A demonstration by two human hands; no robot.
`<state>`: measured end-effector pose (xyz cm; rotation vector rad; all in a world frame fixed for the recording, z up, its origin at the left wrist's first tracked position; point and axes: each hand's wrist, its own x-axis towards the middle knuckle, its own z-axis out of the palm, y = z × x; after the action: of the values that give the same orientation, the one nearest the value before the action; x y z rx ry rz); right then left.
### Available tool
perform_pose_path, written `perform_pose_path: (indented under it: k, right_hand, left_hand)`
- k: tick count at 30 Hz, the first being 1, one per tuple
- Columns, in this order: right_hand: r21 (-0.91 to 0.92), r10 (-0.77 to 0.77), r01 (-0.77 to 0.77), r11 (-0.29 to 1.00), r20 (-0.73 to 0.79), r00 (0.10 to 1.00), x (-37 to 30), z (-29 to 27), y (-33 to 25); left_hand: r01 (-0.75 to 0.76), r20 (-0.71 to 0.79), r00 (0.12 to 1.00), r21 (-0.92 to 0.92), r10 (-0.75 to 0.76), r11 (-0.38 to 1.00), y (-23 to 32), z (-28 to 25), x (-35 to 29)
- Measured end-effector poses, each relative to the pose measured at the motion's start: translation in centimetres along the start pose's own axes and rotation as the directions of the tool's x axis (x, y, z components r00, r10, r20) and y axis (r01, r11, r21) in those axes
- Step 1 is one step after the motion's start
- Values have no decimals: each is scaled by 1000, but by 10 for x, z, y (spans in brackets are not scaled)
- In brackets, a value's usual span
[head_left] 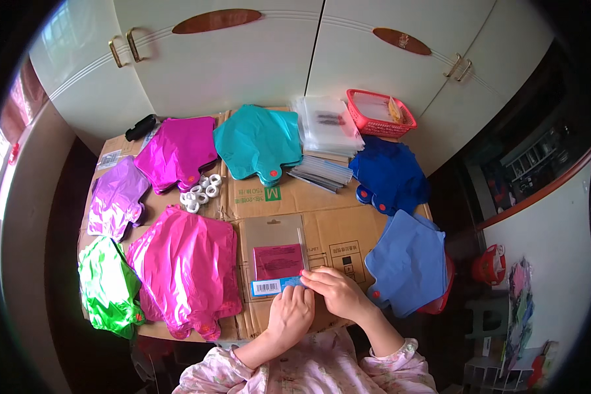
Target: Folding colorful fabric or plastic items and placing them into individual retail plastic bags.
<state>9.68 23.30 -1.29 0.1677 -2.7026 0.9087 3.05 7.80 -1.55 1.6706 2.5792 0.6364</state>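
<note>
A clear plastic bag [273, 231] with a hang hole lies on the cardboard in front of me. Inside it are a folded pink foil piece [277, 262] and a thin pale stick along the right side. A blue strip with a barcode [266, 287] runs across the bag's lower end. My left hand [290, 317] is closed at that lower edge, knuckles up, its fingertips hidden. At the bag's lower right side, my right hand [335, 292] pinches the edge with thumb and fingers. Just left of the bag lies a hot pink foil balloon stack [187, 262].
Flat foil balloons in purple [117, 197], green [108, 282], magenta [177, 151], teal [259, 141], dark blue [391, 174] and light blue [406, 262] ring the cardboard [335, 230]. White rolls [200, 192], thin sticks [322, 172], clear bags [325, 125] and a red basket [381, 123] lie farther back.
</note>
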Motion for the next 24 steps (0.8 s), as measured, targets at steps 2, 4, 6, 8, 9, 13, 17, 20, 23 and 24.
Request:
perform_pose_path:
  k: [2,4,6,8,9,13,17,20,23,24]
  right_hand:
    - [-18,-13,14,1000,15,1000,0,-2,-1]
    - [-37,-36,38,999,39,999,1,-7,-10]
    - [-70,-23,29,997,77,997,1,-10,-14]
    - [-84,-13,20,996,88,996,0,-10,-17]
    - [-84,-7,14,996,81,997,1,-9,-18]
    - [-155,-14,20,988,36,999,-1,-3,-18]
    - [-290,-35,34,956,2,999,-4,8,-16]
    - [-328,-39,34,944,-7,999,-2,8,-20]
    - [-327,-58,46,944,-26,998,0,7,-21]
    - [-321,-63,50,946,-28,998,-2,8,-19]
  left_hand:
    - [6,-29,1000,-128,-10,992,-3,2,-3]
    - [-4,-82,996,-247,-17,969,-8,2,-8]
    - [-40,-163,987,-356,-20,934,-14,-2,-14]
    - [-44,-184,982,-440,-42,897,-19,-10,-20]
    - [-43,-199,978,-463,-57,885,-20,-20,-22]
    - [-38,-247,952,-680,-181,732,-44,-36,-46]
    - [36,-107,846,-966,-522,257,-59,-65,-67]
    - [-79,-307,777,-914,-549,398,-81,-72,-79]
    - [57,-363,883,-544,-296,837,-87,-74,-91]
    - [84,-173,972,-386,-161,919,-86,-88,-84]
